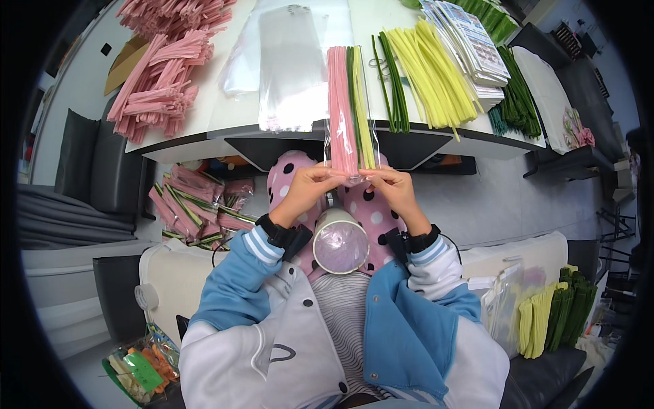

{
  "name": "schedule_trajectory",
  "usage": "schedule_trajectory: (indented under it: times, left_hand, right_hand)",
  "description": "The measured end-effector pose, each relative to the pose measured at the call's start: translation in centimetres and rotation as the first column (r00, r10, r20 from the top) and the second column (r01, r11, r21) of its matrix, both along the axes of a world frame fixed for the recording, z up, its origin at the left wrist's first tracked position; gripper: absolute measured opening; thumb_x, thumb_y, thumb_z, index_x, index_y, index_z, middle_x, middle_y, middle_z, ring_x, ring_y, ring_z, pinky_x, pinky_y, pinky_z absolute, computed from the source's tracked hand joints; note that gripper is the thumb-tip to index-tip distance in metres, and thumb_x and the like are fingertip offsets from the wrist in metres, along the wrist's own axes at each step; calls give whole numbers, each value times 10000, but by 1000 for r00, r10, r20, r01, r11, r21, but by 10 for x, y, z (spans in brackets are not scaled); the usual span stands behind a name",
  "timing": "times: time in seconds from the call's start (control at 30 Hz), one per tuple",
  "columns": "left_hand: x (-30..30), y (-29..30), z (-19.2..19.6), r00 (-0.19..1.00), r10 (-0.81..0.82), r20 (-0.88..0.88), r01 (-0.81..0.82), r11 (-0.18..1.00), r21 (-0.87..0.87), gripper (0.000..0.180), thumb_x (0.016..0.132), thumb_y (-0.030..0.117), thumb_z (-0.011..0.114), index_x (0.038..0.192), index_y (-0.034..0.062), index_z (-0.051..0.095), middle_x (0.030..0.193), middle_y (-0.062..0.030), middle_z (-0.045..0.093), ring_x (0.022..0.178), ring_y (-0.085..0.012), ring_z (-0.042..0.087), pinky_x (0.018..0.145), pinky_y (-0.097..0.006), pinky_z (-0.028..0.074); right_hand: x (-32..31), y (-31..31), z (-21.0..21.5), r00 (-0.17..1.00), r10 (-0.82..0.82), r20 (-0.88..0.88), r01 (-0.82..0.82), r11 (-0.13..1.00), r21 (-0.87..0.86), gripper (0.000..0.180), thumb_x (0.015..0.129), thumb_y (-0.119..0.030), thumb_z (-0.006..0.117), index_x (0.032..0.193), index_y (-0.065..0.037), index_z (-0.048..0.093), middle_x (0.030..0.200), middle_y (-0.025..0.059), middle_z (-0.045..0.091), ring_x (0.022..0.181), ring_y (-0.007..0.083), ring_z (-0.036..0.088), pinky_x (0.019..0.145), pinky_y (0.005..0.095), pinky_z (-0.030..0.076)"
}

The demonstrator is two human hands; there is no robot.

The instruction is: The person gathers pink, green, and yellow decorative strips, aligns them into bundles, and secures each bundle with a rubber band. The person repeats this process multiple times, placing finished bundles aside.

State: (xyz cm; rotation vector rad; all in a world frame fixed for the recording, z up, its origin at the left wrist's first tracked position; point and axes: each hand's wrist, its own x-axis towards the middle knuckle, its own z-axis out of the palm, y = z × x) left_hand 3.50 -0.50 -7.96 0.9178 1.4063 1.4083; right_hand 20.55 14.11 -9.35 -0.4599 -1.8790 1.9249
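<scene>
Both hands pinch the near end of a clear plastic bag [349, 109] packed with pipe cleaners: a wide pink bundle [342, 102], some dark green ones and a strip of yellow. My left hand [310, 189] grips its lower left corner with thumb and fingers. At the lower right corner, my right hand [394, 191] has its fingers closed on the bag in the same way. The bag's far end lies over the white table [235, 112], while its near end hangs past the edge above my knees. Between my thighs sits a round, whitish cylinder [341, 244] with a shiny face; its kind I cannot tell.
Pink pipe cleaners [157, 88] heap up on the table's left. Clear bags [293, 68] lie centrally; yellow pipe cleaners [436, 78], green ones [393, 88] and printed cards [470, 44] lie right. Filled bags [194, 204] pile up low at left. More bundles [555, 310] rest on the sofa.
</scene>
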Motion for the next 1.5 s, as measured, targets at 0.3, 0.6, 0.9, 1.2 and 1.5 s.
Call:
schedule_trajectory:
  times: [0.3, 0.6, 0.9, 1.2, 1.5]
  left_hand:
    - [1, 5, -7, 994, 76, 74, -82, 993, 88, 214, 900, 128, 573, 989, -42, 668, 1007, -81, 639, 904, -120, 574, 804, -232, 445]
    - [1, 15, -10, 947, 190, -259, -191, 981, 22, 286, 889, 153, 594, 686, -48, 615, 660, -37, 568, 607, -70, 505, 553, -227, 392]
    - [3, 18, -13, 939, 243, -243, -271, 958, -92, 322, 878, 186, 613, 627, -16, 602, 586, -21, 563, 541, -66, 505, 497, -219, 381]
    - [0, 40, -10, 946, 273, 175, -234, 948, -217, 264, 840, 161, 661, 1018, -17, 581, 828, -58, 648, 660, -81, 590, 554, -202, 450]
    - [-6, 51, -14, 969, 173, 174, -121, 954, -275, 210, 815, 135, 662, 973, -2, 647, 853, -35, 664, 679, -73, 599, 575, -198, 452]
  right_hand:
    - [-5, -2, -16, 991, -86, -100, 45, 932, -361, 241, 916, -148, 557, 932, 72, 654, 903, 125, 652, 789, 182, 643, 688, 271, 528]
    - [-10, -11, -20, 935, -354, -18, 341, 912, -229, 303, 935, -207, 539, 837, 55, 655, 767, 101, 658, 646, 143, 631, 591, 228, 500]
    - [-17, -17, -25, 906, -421, 41, 416, 867, -276, 313, 926, -215, 552, 799, 54, 649, 710, 109, 649, 593, 138, 626, 550, 212, 484]
    - [-23, -21, -24, 895, -430, 121, 444, 831, -335, 310, 916, -207, 562, 775, 57, 645, 702, 110, 646, 552, 146, 626, 507, 204, 475]
    - [-44, -14, -17, 849, -522, 87, 527, 821, -218, 181, 818, -128, 688, 887, 22, 616, 657, 27, 604, 541, 49, 530, 456, 186, 408]
